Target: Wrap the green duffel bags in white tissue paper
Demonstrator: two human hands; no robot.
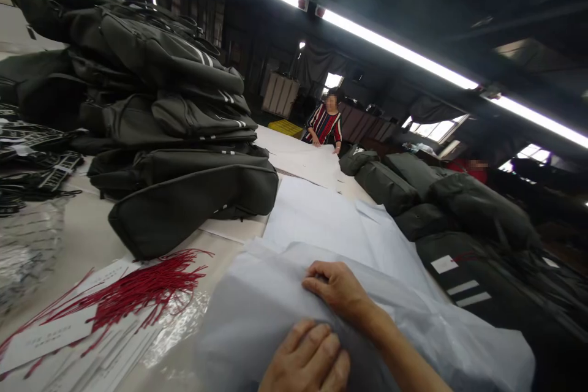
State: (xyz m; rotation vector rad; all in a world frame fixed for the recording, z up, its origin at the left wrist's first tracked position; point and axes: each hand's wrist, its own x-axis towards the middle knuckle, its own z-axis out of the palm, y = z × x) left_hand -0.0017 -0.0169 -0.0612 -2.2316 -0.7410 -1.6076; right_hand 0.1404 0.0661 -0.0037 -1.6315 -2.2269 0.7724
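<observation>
A translucent whitish plastic bag [257, 300] spreads across the table in front of me, with a dark shape showing faintly through it near my hands. My right hand [340, 294] is closed on the plastic, thumb and forefinger pinched together at its upper side. Just below and nearer to me, my left hand [307, 358] has its fingers curled together and pressed against the same plastic. The left thumb is hidden. Beyond the bag lie more flat plastic sheets [316, 214].
Dark green bags [184, 196] are piled high on the left. More dark bags [459, 257], some in plastic, line the right side. White tags with red strings [147, 288] lie at front left, near black lettered straps [41, 165]. A person [325, 122] stands at the table's far end.
</observation>
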